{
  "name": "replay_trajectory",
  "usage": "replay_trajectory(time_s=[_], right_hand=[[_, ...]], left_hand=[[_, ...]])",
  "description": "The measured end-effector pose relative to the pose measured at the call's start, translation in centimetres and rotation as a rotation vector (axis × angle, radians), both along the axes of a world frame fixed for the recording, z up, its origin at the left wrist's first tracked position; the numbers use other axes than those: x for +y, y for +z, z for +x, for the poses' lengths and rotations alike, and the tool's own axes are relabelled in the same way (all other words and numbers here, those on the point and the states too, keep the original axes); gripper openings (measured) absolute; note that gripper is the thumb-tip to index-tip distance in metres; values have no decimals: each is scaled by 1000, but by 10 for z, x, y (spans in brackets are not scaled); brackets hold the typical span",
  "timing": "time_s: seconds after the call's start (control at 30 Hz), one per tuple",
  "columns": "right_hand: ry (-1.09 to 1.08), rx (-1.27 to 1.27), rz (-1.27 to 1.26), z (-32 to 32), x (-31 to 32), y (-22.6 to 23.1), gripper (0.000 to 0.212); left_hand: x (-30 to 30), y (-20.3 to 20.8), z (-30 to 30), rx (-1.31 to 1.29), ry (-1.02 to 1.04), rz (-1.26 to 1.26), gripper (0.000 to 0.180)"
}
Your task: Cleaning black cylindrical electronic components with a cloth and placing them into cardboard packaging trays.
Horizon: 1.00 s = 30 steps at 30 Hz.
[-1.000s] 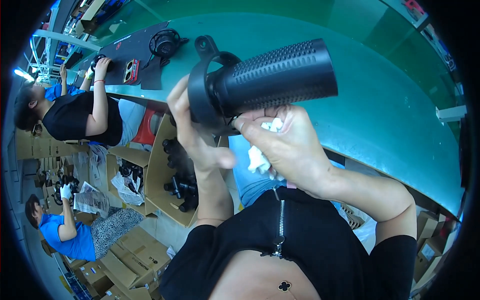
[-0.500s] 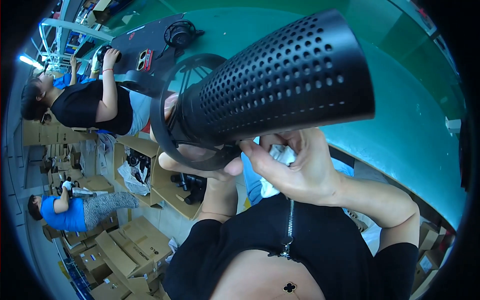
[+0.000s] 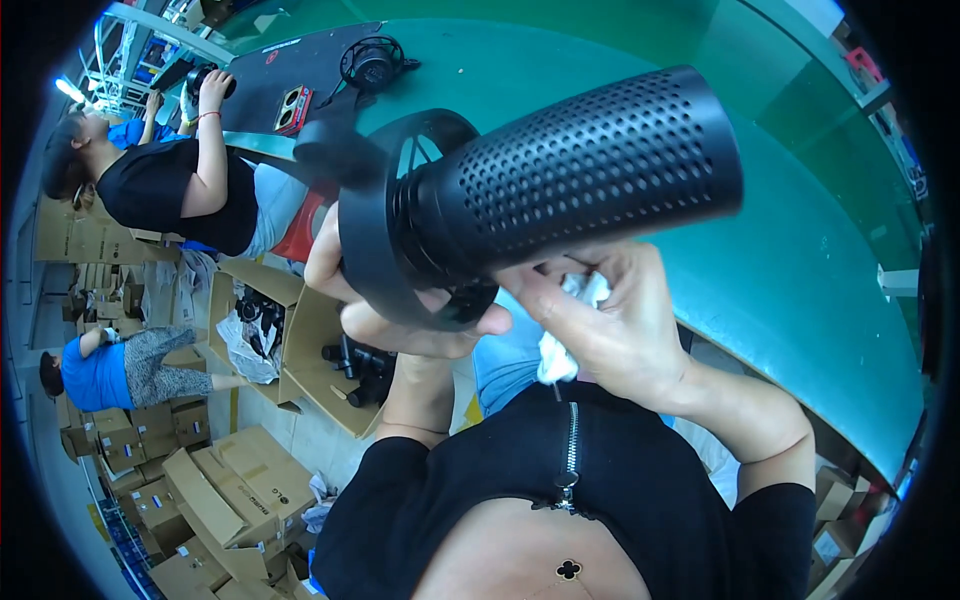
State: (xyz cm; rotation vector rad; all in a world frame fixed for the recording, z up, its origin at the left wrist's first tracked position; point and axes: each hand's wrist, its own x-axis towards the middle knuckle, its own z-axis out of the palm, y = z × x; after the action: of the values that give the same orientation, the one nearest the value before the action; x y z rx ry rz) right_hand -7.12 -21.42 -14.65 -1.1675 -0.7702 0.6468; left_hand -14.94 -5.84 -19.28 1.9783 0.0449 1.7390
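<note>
A black microphone (image 3: 600, 160) with a tapered barrel full of small round holes is held up in front of me, its wide end toward the upper right. Around its narrow end sits a black ring-shaped mount (image 3: 365, 235), with a dark arm piece on its far left. My left hand (image 3: 400, 325) is closed round the ring from below, partly hidden behind it. Beneath the barrel, my right hand (image 3: 625, 330) pinches a crumpled white cloth (image 3: 557, 362). Its thumb and fingertips meet the barrel's underside near the narrow end.
Across the green table (image 3: 800, 270), another black ringed device (image 3: 373, 68) lies by a dark mat (image 3: 300, 60) and a red box (image 3: 293, 110). An open carton (image 3: 320, 370) with black parts stands at lower left. Two co-workers are on the left, near stacked cartons (image 3: 250, 490).
The microphone has turned, so its ring shows more edge-on, and its wide end sits slightly lower. Both hands moved with it. The co-worker in blue has shifted up and left in view.
</note>
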Motion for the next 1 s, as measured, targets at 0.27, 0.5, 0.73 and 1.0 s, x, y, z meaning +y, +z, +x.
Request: replay_trajectory(time_s=[0.27,0.5,0.73,1.0], right_hand=[[-387,-378,206,-6,-23,-13,62],[-363,-739,-34,4,-34,-16,74],[-452,-649,-90,6,-27,-7,67],[-580,-755,-69,2,-19,-11,69]], left_hand=[[-4,-25,-36,259,-819,-850,74],[-22,-44,-33,327,-949,-1287,60],[-19,-30,-14,381,-954,-1398,50],[-23,-12,-11,404,-842,-1207,53]])
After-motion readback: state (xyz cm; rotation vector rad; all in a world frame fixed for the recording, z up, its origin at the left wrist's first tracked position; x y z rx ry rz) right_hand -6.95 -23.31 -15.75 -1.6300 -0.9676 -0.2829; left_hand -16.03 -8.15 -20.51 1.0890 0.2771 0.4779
